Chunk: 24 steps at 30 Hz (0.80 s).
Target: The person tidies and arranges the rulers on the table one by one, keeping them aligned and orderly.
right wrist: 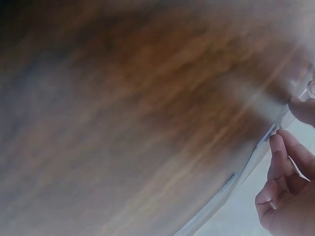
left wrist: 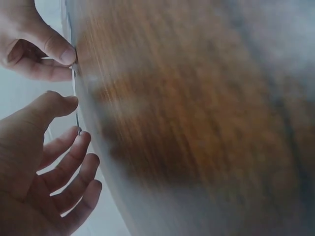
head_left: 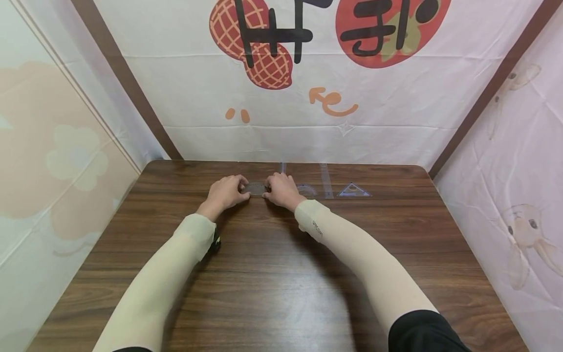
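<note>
In the head view, a grey see-through protractor (head_left: 256, 189) is near the table's far edge, between both hands. The left hand (head_left: 227, 192) has its thumb and forefinger at the left end. The other end is pinched by the right hand (head_left: 282, 189). Seen from the left wrist, the protractor is a thin line between the left hand (left wrist: 54, 157) and the right hand (left wrist: 42, 49), and the left fingers are spread and bent. The right wrist view shows the right hand (right wrist: 288, 189) at its right edge, fingertips close together.
Right of the hands, a clear protractor (head_left: 306, 189), a wide clear ruler (head_left: 326, 181) and a triangular set square (head_left: 353, 190) form a row. A narrow ruler (head_left: 283, 168) shows behind the right hand. The wooden table (head_left: 272, 274) meets printed cloth walls.
</note>
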Motion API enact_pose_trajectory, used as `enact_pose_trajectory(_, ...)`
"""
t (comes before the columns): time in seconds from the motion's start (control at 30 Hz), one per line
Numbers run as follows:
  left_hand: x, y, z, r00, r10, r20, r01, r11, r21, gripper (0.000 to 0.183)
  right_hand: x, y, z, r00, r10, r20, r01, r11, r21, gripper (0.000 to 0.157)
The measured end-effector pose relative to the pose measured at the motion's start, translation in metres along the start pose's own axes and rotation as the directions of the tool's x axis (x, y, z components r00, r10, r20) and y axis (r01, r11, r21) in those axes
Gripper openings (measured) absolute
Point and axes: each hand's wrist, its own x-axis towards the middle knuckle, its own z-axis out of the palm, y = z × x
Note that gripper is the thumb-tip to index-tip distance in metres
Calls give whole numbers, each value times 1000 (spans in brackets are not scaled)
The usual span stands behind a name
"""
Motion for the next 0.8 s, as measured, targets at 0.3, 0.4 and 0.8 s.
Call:
enact_pose_trajectory(0.3,-11,4,-3,1000,10,-19,-10,1000,-15,46,-4,-1,-3,1000,-12,-27,13,999,46,35)
enact_pose_trajectory(0.4,-15,5,-4,999,19,-30,-20,1000,-17,45,-6,-2,-4,1000,-11,-29,13,997,80,35)
enact_pose_trajectory(0.8,-25,1,1,995,81,-65,-84,995,-44,41,-20,1,-3,998,-52,-39,57,990,131,40)
